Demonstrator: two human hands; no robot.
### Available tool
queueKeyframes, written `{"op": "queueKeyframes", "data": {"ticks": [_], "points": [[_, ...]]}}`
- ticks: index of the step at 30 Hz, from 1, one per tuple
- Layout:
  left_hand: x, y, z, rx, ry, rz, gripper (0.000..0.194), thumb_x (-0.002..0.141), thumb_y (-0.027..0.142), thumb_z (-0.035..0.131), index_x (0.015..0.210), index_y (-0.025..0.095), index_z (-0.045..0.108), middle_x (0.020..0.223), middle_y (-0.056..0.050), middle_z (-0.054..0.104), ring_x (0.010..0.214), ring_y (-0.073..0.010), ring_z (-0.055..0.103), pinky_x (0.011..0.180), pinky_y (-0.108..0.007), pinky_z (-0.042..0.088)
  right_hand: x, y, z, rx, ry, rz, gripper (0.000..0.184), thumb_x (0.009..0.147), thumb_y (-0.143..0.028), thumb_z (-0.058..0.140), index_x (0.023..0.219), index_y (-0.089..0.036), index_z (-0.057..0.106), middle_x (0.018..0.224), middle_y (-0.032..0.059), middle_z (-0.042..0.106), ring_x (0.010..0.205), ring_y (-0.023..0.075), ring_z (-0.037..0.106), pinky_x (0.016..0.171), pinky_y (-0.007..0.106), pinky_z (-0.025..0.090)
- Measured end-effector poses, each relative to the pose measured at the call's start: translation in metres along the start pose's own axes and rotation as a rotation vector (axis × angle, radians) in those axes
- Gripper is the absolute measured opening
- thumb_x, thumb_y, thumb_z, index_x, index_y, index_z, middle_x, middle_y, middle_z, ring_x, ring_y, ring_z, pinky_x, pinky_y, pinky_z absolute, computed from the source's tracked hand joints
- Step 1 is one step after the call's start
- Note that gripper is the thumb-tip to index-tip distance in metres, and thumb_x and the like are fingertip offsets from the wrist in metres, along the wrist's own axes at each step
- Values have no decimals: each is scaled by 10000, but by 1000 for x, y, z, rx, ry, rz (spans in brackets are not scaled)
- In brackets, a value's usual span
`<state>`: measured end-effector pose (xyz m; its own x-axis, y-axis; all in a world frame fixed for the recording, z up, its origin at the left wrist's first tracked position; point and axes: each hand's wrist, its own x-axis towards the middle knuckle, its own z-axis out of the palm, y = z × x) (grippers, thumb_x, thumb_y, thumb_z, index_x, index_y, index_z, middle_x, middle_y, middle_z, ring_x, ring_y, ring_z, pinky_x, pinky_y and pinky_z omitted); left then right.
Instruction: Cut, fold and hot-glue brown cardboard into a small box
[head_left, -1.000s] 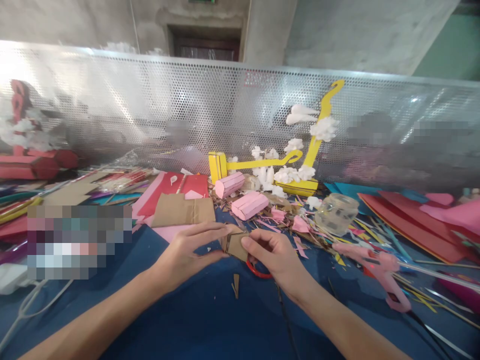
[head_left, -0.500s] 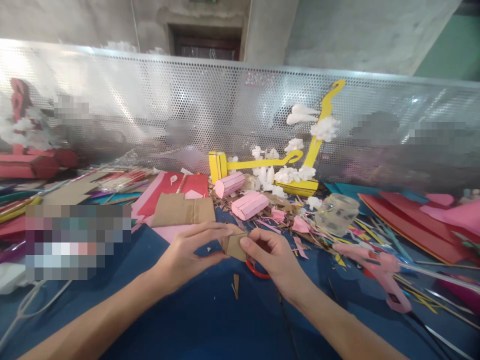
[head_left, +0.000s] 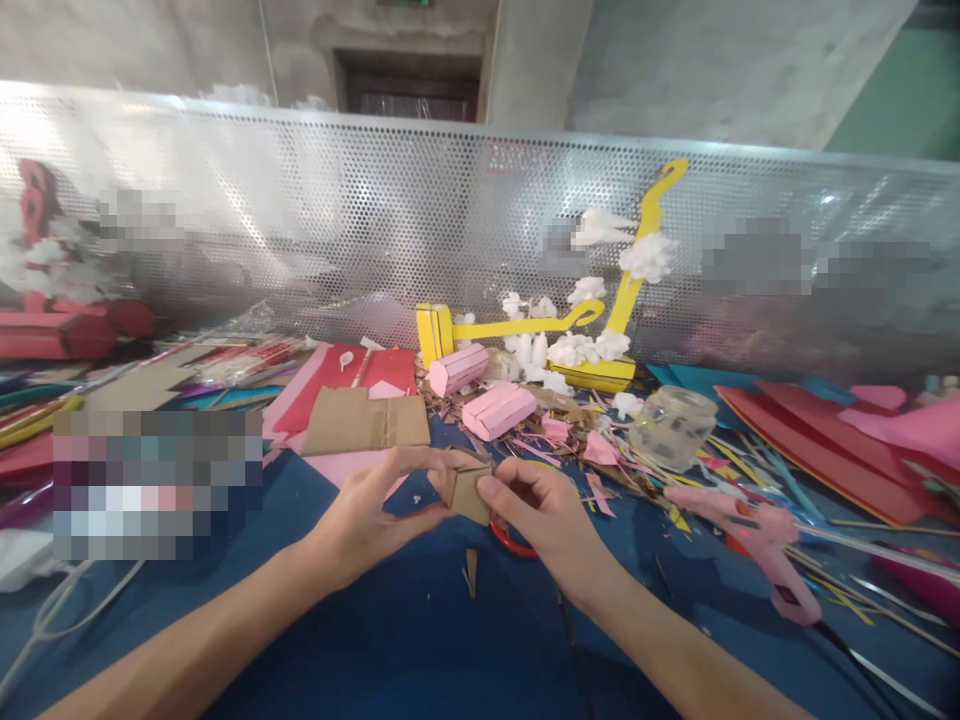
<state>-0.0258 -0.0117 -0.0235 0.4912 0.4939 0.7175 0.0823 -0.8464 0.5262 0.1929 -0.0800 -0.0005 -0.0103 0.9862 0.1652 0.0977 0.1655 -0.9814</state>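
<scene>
Between my two hands is a small folded piece of brown cardboard (head_left: 469,495), held just above the blue tabletop. My left hand (head_left: 379,510) pinches its left side, thumb below and fingers above. On the right side, my right hand (head_left: 536,505) grips it with the thumb pressed on the front face; the other fingers are partly hidden behind. A red ring-shaped handle (head_left: 512,541) shows under my right hand, the rest of it hidden. Small cardboard scraps (head_left: 470,573) lie below the hands.
A pink glue gun (head_left: 757,535) lies to the right, near a clear jar (head_left: 673,428). Beyond my hands are pink paper prisms (head_left: 499,410), a cardboard sheet (head_left: 365,419) and yellow hooked models (head_left: 436,335) with white fluff. A perforated metal screen (head_left: 420,210) stands behind.
Both hands keep hold of the cardboard in nearly the same place. The fingers of my left hand have bent slightly more over its top edge.
</scene>
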Motion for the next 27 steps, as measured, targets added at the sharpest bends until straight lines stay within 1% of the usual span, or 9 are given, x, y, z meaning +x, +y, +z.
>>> {"op": "queueKeyframes", "data": {"ticks": [5,8,14,16,18,21,23,25,27], "points": [[1,0,0,0,-3,9,458,906,156,760,1297,289,562,1273,-52,760,1160,-196,741,1010,-316,600,0,-2,-1,11,21,-14,528,816,-669,743,668,-201,545,595,-51,475,522,87,378,501,236,271],[5,1,-3,82,-8,4,425,917,161,746,1288,271,568,1249,-59,757,1147,-194,734,1006,-319,589,1,-1,-2,-3,41,-15,497,826,-664,734,718,-197,601,605,-41,501,535,99,406,501,240,290],[18,3,-14,302,34,67,206,957,107,631,1100,245,689,1254,-73,705,1168,-218,663,1028,-395,522,2,0,-4,8,49,-31,444,843,-622,743,785,-194,642,612,-34,555,559,110,485,528,238,363],[21,7,-18,325,9,44,230,947,79,595,1075,240,699,1276,-78,691,1184,-230,642,1025,-410,507,1,0,-5,10,41,-39,430,851,-601,746,769,-195,630,604,-43,548,547,101,480,529,234,360],[22,12,-20,315,-68,19,254,926,70,569,1068,231,706,1308,-85,678,1232,-254,608,1045,-436,482,1,1,-3,6,33,-43,418,858,-588,746,767,-197,628,594,-46,557,532,98,489,528,233,366],[22,22,-17,241,-182,-51,162,939,200,623,1070,218,717,1289,-93,692,1216,-284,598,1066,-475,446,0,4,1,33,9,-37,402,859,-578,746,773,-208,616,630,-24,642,557,119,580,564,244,441],[22,26,-12,173,-178,-126,147,932,316,686,1028,212,728,1212,-87,720,1129,-274,631,1030,-452,458,1,6,4,59,-49,-24,390,859,-575,744,791,-212,619,701,5,707,605,145,652,611,266,504],[21,25,-6,78,-154,-236,161,959,350,660,948,206,730,1059,-65,750,1032,-243,660,929,-381,494,3,5,2,31,-133,-15,378,880,-582,709,848,-211,647,778,32,750,665,178,708,664,300,552],[21,22,-3,-27,-108,-398,242,993,396,608,898,194,702,813,-29,725,802,-191,661,732,-304,491,5,2,-8,-138,-156,-41,359,930,-569,640,932,-212,672,856,54,769,754,214,741,735,341,573]]}}
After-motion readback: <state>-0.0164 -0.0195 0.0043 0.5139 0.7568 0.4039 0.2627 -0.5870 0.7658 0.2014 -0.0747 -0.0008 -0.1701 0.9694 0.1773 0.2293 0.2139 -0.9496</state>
